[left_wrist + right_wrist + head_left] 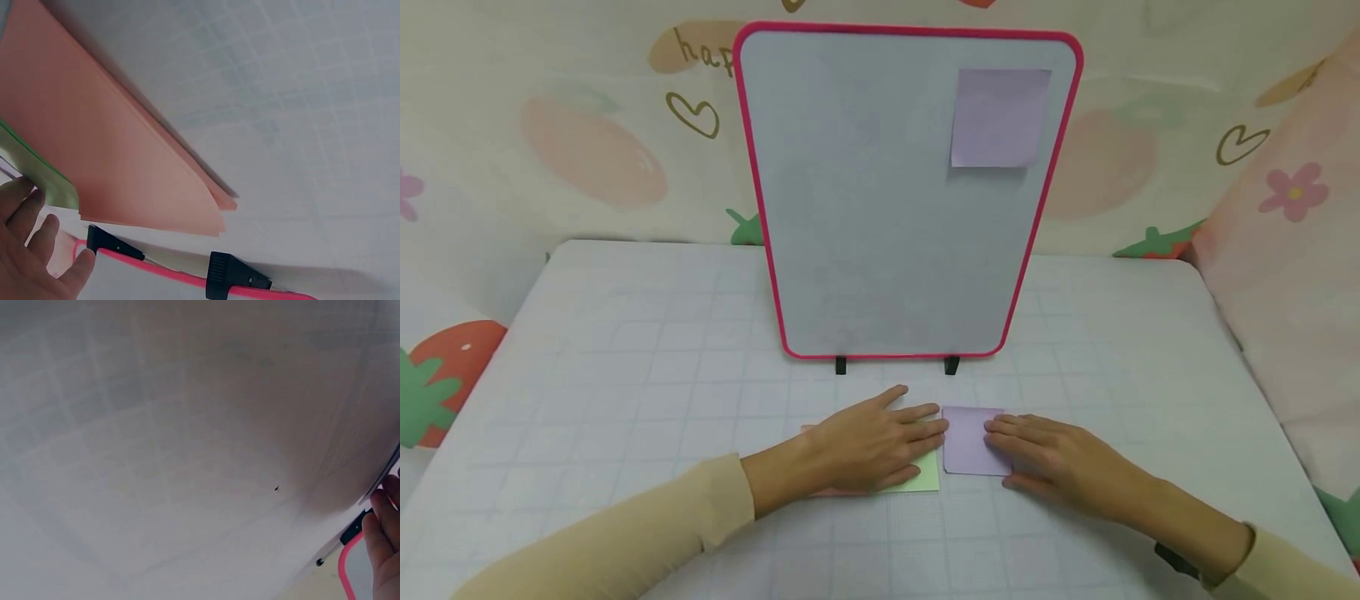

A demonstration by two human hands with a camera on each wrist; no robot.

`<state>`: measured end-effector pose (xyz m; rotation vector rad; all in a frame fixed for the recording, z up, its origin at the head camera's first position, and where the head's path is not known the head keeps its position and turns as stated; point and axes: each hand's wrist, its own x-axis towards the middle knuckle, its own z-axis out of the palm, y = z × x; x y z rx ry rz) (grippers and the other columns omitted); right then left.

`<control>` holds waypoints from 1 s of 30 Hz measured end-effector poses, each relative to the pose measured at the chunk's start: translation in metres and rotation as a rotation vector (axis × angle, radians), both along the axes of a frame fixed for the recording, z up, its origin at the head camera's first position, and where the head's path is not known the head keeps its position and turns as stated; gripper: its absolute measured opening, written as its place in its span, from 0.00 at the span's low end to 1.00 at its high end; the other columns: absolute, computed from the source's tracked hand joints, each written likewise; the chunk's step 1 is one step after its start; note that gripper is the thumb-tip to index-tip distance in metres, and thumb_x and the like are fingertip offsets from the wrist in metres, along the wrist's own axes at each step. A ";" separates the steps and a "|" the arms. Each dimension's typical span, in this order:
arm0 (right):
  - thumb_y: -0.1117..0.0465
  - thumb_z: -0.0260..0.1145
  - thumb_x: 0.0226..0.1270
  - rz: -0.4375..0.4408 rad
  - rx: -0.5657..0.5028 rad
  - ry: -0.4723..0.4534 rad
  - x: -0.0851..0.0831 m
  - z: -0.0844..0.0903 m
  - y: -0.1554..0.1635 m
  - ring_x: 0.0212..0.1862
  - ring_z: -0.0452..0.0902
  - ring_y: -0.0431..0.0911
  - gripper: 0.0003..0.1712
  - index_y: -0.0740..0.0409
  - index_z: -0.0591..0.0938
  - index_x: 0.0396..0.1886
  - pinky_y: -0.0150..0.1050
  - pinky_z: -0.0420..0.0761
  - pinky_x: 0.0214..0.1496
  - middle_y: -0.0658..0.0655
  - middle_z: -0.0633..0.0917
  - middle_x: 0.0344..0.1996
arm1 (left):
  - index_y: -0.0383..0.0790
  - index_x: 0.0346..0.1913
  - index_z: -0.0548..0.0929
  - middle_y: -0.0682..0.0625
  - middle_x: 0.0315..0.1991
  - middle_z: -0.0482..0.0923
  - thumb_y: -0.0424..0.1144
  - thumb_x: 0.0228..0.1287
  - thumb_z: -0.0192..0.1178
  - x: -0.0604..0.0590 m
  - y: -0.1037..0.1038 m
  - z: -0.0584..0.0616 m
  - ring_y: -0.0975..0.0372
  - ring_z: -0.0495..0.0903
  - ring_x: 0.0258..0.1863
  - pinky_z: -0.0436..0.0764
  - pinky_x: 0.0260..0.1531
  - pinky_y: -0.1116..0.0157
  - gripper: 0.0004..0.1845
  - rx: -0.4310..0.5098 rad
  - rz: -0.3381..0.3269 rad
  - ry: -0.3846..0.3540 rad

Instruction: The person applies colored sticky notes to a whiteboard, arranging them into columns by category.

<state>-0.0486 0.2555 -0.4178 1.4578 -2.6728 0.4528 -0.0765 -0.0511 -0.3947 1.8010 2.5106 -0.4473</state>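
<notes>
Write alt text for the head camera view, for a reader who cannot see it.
Two hands lie flat on sticky-note pads on a gridded white table: the left hand covers green and pink pads, the right hand rests its fingertips on a purple pad. Behind them stands a pink-framed whiteboard with one purple note stuck near its top right corner.

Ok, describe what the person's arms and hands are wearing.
Both arms wear long, plain cream-beige sleeves with snug cuffs at the wrists. The left hand and right hand are bare, without gloves or rings. A dark strap circles the right wrist at the cuff.
</notes>
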 end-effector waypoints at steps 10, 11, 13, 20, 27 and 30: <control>0.53 0.75 0.60 0.006 0.008 -0.051 -0.003 0.005 0.000 0.58 0.81 0.49 0.28 0.60 0.83 0.58 0.47 0.83 0.52 0.56 0.83 0.58 | 0.51 0.76 0.64 0.57 0.76 0.60 0.55 0.78 0.40 0.000 -0.001 -0.004 0.62 0.56 0.76 0.60 0.71 0.53 0.29 0.013 0.000 -0.009; 0.53 0.75 0.60 0.007 0.006 -0.059 -0.003 0.006 0.000 0.58 0.81 0.49 0.28 0.60 0.83 0.58 0.47 0.83 0.52 0.55 0.84 0.57 | 0.51 0.76 0.64 0.57 0.76 0.60 0.55 0.78 0.41 0.001 -0.001 -0.004 0.62 0.56 0.76 0.60 0.71 0.53 0.29 0.015 -0.001 -0.008; 0.53 0.75 0.59 0.011 0.005 -0.074 -0.005 0.008 0.000 0.58 0.81 0.49 0.28 0.60 0.84 0.57 0.47 0.83 0.52 0.55 0.84 0.57 | 0.52 0.76 0.64 0.57 0.76 0.60 0.55 0.78 0.40 0.001 -0.001 -0.004 0.62 0.56 0.76 0.60 0.72 0.52 0.29 0.012 -0.002 0.003; 0.52 0.74 0.60 -0.009 0.034 -0.117 -0.006 0.015 -0.001 0.57 0.81 0.48 0.27 0.58 0.84 0.57 0.47 0.83 0.52 0.54 0.84 0.56 | 0.53 0.77 0.62 0.58 0.77 0.58 0.55 0.78 0.40 0.001 -0.001 -0.004 0.62 0.54 0.76 0.57 0.72 0.50 0.29 -0.003 0.009 0.016; 0.52 0.72 0.64 -0.048 0.038 -0.142 -0.004 0.015 -0.003 0.56 0.82 0.47 0.24 0.55 0.84 0.57 0.48 0.83 0.52 0.52 0.85 0.55 | 0.53 0.77 0.63 0.58 0.76 0.58 0.55 0.78 0.40 0.001 -0.001 -0.005 0.62 0.55 0.76 0.58 0.72 0.50 0.29 -0.007 0.011 0.036; 0.54 0.72 0.63 -0.051 0.013 -0.145 -0.004 0.015 -0.003 0.56 0.82 0.46 0.22 0.55 0.84 0.56 0.49 0.83 0.53 0.51 0.85 0.55 | 0.53 0.77 0.63 0.58 0.76 0.58 0.55 0.78 0.40 0.002 -0.002 -0.005 0.62 0.55 0.76 0.58 0.72 0.50 0.28 -0.001 0.015 0.028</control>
